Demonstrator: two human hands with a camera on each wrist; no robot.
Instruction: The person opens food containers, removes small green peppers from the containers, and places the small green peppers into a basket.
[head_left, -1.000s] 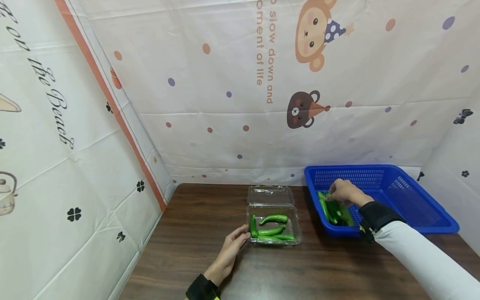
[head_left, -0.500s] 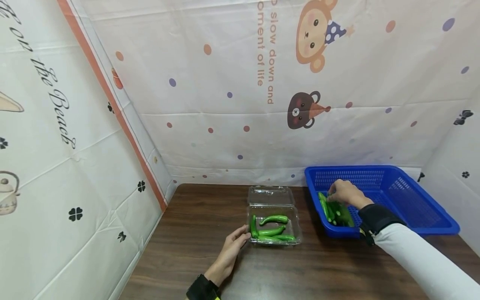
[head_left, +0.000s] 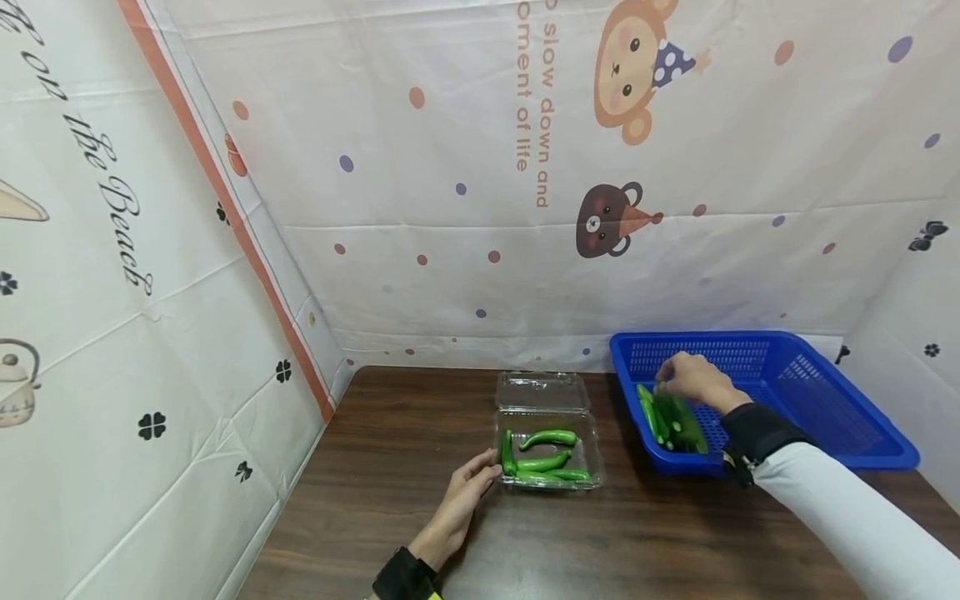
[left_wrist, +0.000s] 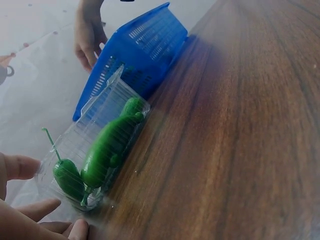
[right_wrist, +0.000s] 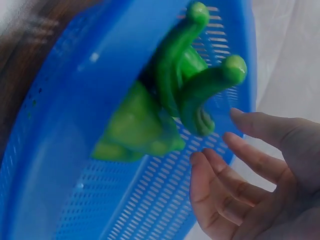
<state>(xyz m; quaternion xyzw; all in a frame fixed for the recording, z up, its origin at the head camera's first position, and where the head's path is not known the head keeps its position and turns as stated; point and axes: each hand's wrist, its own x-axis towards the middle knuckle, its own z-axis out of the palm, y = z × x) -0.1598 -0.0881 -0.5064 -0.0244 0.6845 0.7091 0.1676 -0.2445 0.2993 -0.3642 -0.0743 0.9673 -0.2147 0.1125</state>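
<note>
Since the earlier head frame the right hand (head_left: 693, 379) has lifted a little off the pile of green peppers (head_left: 667, 421) in the blue basket (head_left: 825, 400); the left hand (head_left: 465, 492) has not shifted.

Head view: the left hand rests with relaxed fingers against the near-left corner of the clear clamshell box (head_left: 547, 450), whose lid lies open toward the far side. About four peppers already lie in the box. The right hand hangs over the basket's left end, fingertips pointing down at the pile; whether they pinch a stem cannot be told here. Several peppers remain in the basket, so the move looks partly done.

Left wrist view: the packed peppers (left_wrist: 107, 150) fill the box (left_wrist: 95, 112), with the fingers (left_wrist: 20, 167) straight and just beside it.

Right wrist view: the right hand's fingers (right_wrist: 250, 155) are spread and empty, just beside the basket peppers (right_wrist: 185, 95), not touching them.
</note>
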